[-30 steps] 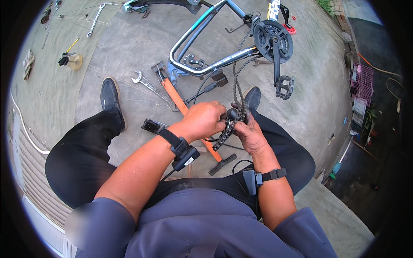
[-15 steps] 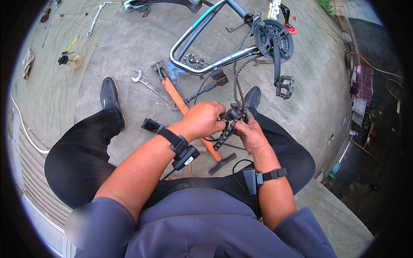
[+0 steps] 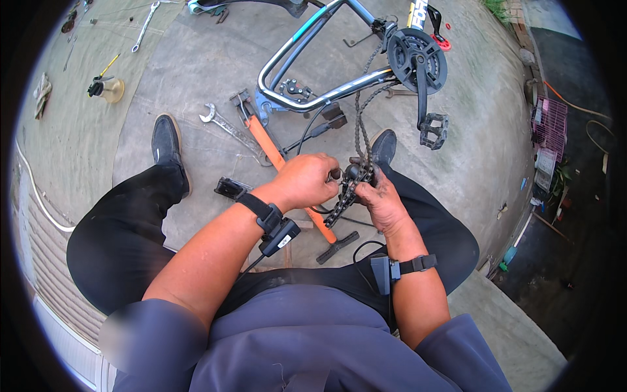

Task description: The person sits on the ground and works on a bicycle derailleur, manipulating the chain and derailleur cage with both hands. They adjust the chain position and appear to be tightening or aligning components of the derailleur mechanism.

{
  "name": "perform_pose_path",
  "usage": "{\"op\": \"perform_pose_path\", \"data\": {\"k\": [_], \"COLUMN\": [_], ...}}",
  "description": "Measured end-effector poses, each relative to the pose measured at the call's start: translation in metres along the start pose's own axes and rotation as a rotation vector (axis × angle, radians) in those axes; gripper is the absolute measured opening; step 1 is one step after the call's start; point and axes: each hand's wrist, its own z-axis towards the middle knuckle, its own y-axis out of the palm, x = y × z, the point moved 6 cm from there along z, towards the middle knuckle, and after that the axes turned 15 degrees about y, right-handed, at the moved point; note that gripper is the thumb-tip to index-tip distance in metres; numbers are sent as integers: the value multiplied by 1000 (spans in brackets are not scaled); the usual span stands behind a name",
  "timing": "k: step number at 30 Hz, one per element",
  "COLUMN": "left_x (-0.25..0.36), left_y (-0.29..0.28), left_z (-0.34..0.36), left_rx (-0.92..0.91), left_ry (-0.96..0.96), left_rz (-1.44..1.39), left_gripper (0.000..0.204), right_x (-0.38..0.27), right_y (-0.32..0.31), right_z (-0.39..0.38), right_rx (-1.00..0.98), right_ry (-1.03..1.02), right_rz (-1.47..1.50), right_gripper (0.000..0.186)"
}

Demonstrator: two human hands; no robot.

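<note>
A dark rear derailleur (image 3: pixel 353 174) with its cage hangs between my hands, above the orange bar on the ground. My right hand (image 3: pixel 381 201) is closed round it, thumb across the near side and dirty fingertips behind. The bicycle chain (image 3: pixel 360 124) runs from the derailleur up to the chainring (image 3: pixel 417 60) of the bicycle frame (image 3: pixel 307 104), which lies on the ground ahead. My left hand (image 3: pixel 307 179) is just left of the derailleur, its fingers curled in a pinch; what is between the fingertips is hidden.
An orange bar (image 3: pixel 266 142) with black ends lies under my hands, a large open-end wrench (image 3: pixel 225 125) to its left. Farther left are a spray bottle (image 3: pixel 108 89) and another wrench (image 3: pixel 145 29). A crank pedal (image 3: pixel 433 130) juts out right of the chain. A pink wire rack (image 3: pixel 548 124) stands far right.
My left fingers have shifted slightly left, away from the derailleur. The right hand keeps its hold and hardly moves.
</note>
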Motion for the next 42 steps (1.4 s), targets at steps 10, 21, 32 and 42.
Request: {"op": "perform_pose_path", "data": {"k": [10,21,32,42], "left_x": [-6,-15,-19,-35], "left_y": [-5,-1,-9,-21], "left_z": [-4,-10,-12,-23], "left_rx": [-97,-175,-133,215], "left_ry": [-52,-35,-171,-449], "left_rz": [-58,33,-363,-1094], "left_gripper": [25,25,34,37], "right_x": [0,-1,-5,-6], "right_y": [0,-1,2,3], "right_z": [1,2,2,2], "right_rx": [12,15,29,34], "right_ry": [0,4,-10,-1], "right_rz": [-17,-15,-94,-62], "right_gripper": [53,57,56,56]}}
